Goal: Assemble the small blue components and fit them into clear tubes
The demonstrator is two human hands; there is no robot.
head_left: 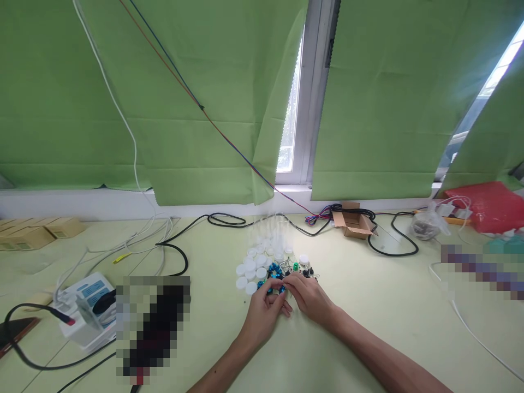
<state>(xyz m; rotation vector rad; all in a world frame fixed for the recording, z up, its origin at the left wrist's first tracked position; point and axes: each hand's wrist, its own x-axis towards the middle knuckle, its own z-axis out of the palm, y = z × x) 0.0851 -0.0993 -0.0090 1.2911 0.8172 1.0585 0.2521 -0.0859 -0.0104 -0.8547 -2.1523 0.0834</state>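
My left hand (266, 300) and my right hand (308, 295) meet at the front of a small pile, fingertips together. Both are closed in a pinch; whatever lies between the fingers is too small to make out. Shiny blue small parts (275, 269) lie right behind and under the fingertips. A green part (295, 266) and several small black parts (310, 272) with thin metal leads sit just beyond my right hand. White round caps (249, 267) are grouped to the left of the pile. Behind them are clear tubes (268, 232), hard to tell apart.
A white power strip (84, 311) with plugs and black cables sits at the left. An open cardboard box (355, 222) stands at the back right. Farther right lie a clear plastic bag (426, 225) and a red package (489, 206). Yellow boxes (35, 232) line the back left.
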